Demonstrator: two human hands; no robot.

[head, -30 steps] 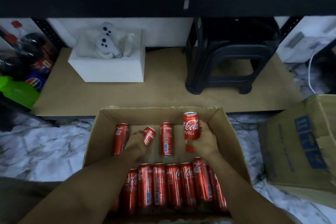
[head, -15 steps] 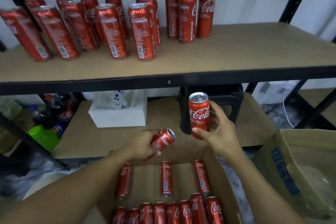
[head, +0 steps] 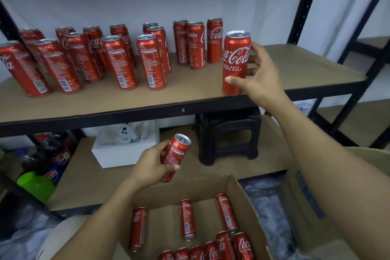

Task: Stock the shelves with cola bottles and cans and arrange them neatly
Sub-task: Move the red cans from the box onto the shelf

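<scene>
Curling round an upright red cola can [head: 236, 59], the right hand [head: 259, 78] is gripping it from the right side, with the thumb pressing low on the front and the fingers [head: 256, 48] wrapping behind the label. The can's base is sitting at the front edge of the upper shelf [head: 190, 99]; whether it is resting on the board I cannot tell. The right arm is reaching up and forward, wrist bent slightly inward.

Lower down, the left hand [head: 152, 164] is clasping a second can [head: 176, 154], tilted with its top pointing up and to the right, the thumb lying across its lower part. It is hovering in front of the lower shelf and above the open cardboard box [head: 238, 196].

Rows of standing cans [head: 118, 61] are filling the left and middle of the upper shelf, just left of the held can. More cans [head: 185, 217] are lying and standing inside the box. On the lower shelf a black stool [head: 228, 139], a white box [head: 118, 154] and dark bottles [head: 52, 154] are sitting; a green container [head: 35, 186] is showing at the left.
</scene>
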